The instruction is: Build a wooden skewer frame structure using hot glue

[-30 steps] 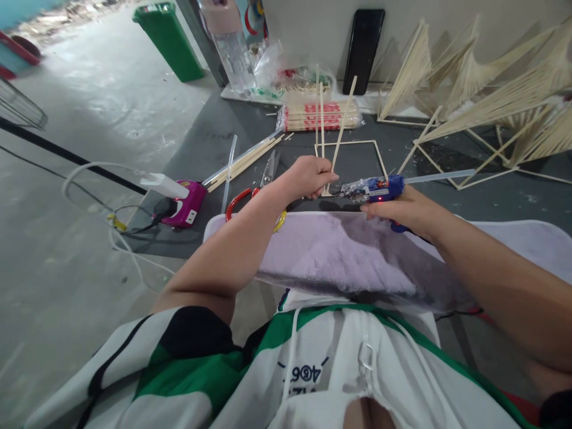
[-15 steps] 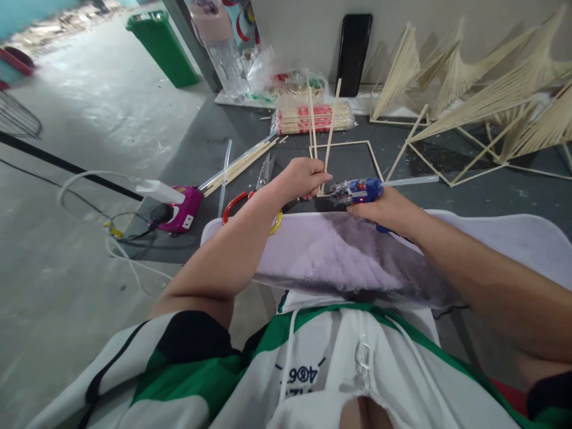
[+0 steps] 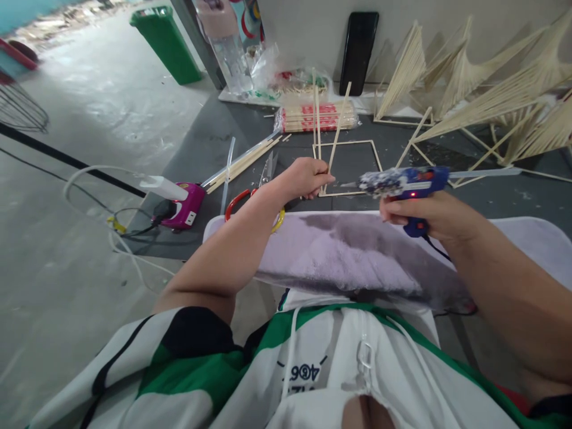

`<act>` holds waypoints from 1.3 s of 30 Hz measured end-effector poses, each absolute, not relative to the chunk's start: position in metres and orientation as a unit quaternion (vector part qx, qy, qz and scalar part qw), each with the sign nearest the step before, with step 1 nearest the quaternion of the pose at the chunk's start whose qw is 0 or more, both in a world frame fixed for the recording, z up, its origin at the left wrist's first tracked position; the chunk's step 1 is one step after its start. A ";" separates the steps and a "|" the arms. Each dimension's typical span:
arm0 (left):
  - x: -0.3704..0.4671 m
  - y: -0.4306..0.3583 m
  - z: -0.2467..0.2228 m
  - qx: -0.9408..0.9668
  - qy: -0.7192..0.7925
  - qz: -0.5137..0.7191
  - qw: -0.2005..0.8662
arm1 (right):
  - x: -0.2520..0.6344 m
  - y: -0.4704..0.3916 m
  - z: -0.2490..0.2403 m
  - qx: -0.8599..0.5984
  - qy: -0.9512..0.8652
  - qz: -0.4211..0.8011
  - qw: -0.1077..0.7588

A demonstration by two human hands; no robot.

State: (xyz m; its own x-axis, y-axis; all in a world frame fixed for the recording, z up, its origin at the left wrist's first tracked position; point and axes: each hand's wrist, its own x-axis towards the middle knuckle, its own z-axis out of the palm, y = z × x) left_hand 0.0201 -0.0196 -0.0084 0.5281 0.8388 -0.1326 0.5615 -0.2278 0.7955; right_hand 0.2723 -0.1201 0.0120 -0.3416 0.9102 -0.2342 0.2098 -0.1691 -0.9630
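Observation:
My left hand (image 3: 309, 177) pinches the lower end of a thin wooden stick (image 3: 340, 124) that leans up and to the right. Its fingers are at the near left corner of a square stick frame (image 3: 378, 156) lying on the table. Two more upright sticks (image 3: 316, 113) rise just behind the hand. My right hand (image 3: 424, 211) is wrapped round a blue hot glue gun (image 3: 409, 182), its nozzle pointing left, apart from the sticks. A clear glue stick (image 3: 485, 173) juts from the gun's back, and a red light glows on its side.
Scissors (image 3: 267, 173) lie beside my left forearm, with loose sticks (image 3: 245, 161) behind them. A pink power socket (image 3: 185, 205) sits at the left table edge. A stick bundle (image 3: 313, 117), a phone (image 3: 358, 53) and stick structures (image 3: 487, 101) stand farther back. A lilac cloth (image 3: 339, 244) covers the front.
My right hand has drawn the glue gun away to the right, from close beside my left hand. The left hand keeps its pinch on the stick. The view has shifted slightly.

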 end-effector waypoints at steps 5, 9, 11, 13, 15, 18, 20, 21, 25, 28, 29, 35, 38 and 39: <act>0.017 -0.020 -0.010 0.771 0.451 0.162 0.419 | 0.287 -0.128 0.027 -0.444 -0.563 0.563 0.411; 0.017 -0.020 -0.010 0.778 0.447 0.168 0.409 | 0.283 -0.124 0.025 -0.437 -0.561 0.544 0.446; 0.017 -0.020 -0.011 0.779 0.451 0.165 0.403 | 0.275 -0.118 0.022 -0.425 -0.568 0.538 0.456; 0.019 -0.019 -0.012 0.776 0.463 0.158 0.398 | 0.262 -0.110 0.019 -0.402 -0.574 0.526 0.482; 0.020 -0.018 -0.014 0.770 0.477 0.152 0.396 | 0.246 -0.103 0.017 -0.399 -0.567 0.502 0.516; 0.021 -0.015 -0.018 0.767 0.482 0.149 0.397 | 0.223 -0.092 0.011 -0.431 -0.564 0.460 0.534; 0.022 -0.014 -0.018 0.770 0.485 0.138 0.390 | 0.212 -0.087 0.005 -0.427 -0.564 0.462 0.535; 0.023 -0.014 -0.018 0.773 0.488 0.130 0.384 | 0.208 -0.085 0.002 -0.422 -0.563 0.468 0.534; 0.028 -0.014 -0.014 0.763 0.516 0.102 0.375 | 0.202 -0.081 -0.010 -0.419 -0.561 0.496 0.513; 0.029 -0.014 -0.013 0.755 0.524 0.099 0.382 | 0.202 -0.083 -0.011 -0.410 -0.562 0.513 0.503; 0.027 -0.014 -0.013 0.756 0.518 0.105 0.386 | 0.203 -0.084 -0.009 -0.409 -0.560 0.514 0.505; 0.016 -0.016 -0.019 0.765 0.463 0.147 0.423 | 0.228 -0.109 0.009 -0.473 -0.535 0.447 0.540; 0.014 -0.017 -0.017 0.777 0.450 0.150 0.414 | 0.267 -0.121 0.012 -0.516 -0.530 0.373 0.560; 0.014 -0.017 -0.016 0.782 0.449 0.148 0.407 | 0.283 -0.125 0.012 -0.541 -0.540 0.333 0.552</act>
State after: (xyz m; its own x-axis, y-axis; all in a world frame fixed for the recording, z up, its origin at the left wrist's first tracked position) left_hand 0.0139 -0.0172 -0.0163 0.5534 0.8221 -0.1339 0.5817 -0.2663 0.7686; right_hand 0.2831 -0.1246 0.0121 0.1944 0.9519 0.2367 0.2168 0.1936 -0.9568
